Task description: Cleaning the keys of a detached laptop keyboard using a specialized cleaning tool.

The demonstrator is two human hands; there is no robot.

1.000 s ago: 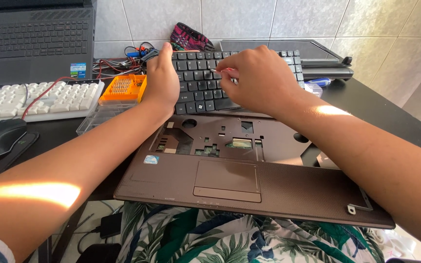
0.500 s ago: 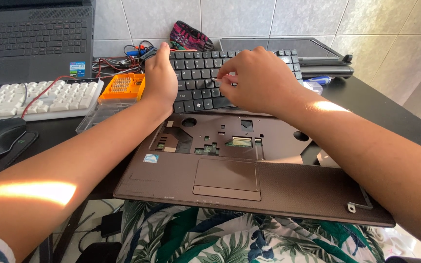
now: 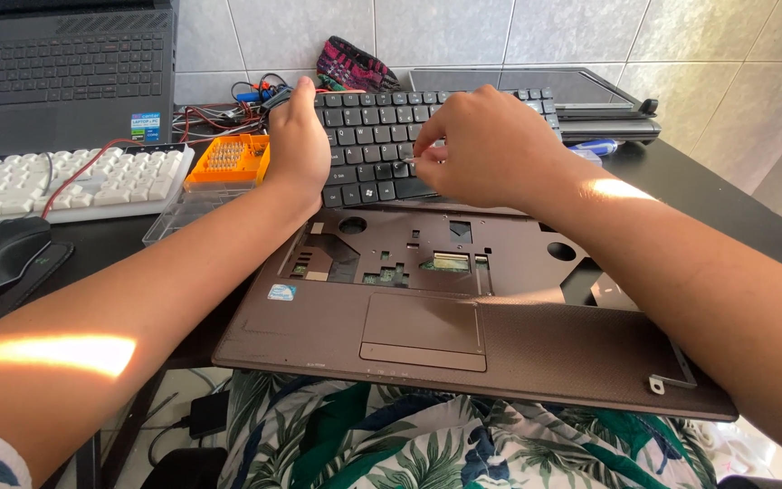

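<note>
Barely shifted, 2 hands [image 3: 391,149] grip 1 loose black keyboard [image 3: 377,149] above 1 brown laptop base [image 3: 518,353].

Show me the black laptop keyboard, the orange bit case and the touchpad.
black laptop keyboard [image 3: 375,154], head view, bare keys between the hands
orange bit case [image 3: 228,158], head view, top face
touchpad [image 3: 422,324], head view, pad centre

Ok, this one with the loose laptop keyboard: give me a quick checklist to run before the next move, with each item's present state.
1. Left hand steadying the black keyboard at its left edge: ok.
2. Right hand on the keyboard, fingers pinched over the keys: ok.
3. What the right fingers pinch: cannot tell, too small.
4. Keyboard lifted off the brown laptop base, tray bay exposed: ok.
5. Ribbon cable free of the base: cannot tell, hidden.
6. Orange bit case clear of the left hand: ok, it lies just beside it.
</note>
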